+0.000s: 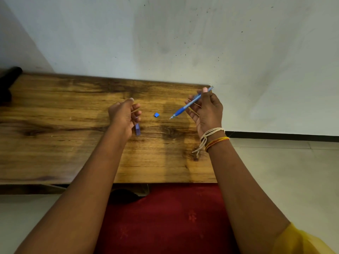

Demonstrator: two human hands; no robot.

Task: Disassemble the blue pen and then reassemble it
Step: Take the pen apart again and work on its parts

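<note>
My right hand [205,109] grips the blue pen [189,103] above the right end of the wooden table [55,110]. The pen slants, its tip pointing down and left and its back end sticking up past my fingers. My left hand [122,116] hovers over the middle of the table with loosely curled fingers, and I see nothing plainly held in them. A long bluish-purple pen part [137,129] lies just below those fingers. A small blue pen piece [156,115] sits on the table between my two hands.
The table stands against a pale wall [183,33]. A dark object [9,79] sits at its far left corner. A red mat [165,217] covers the tiled floor [275,171] below the table's near edge. String and thread bands circle my right wrist [214,138].
</note>
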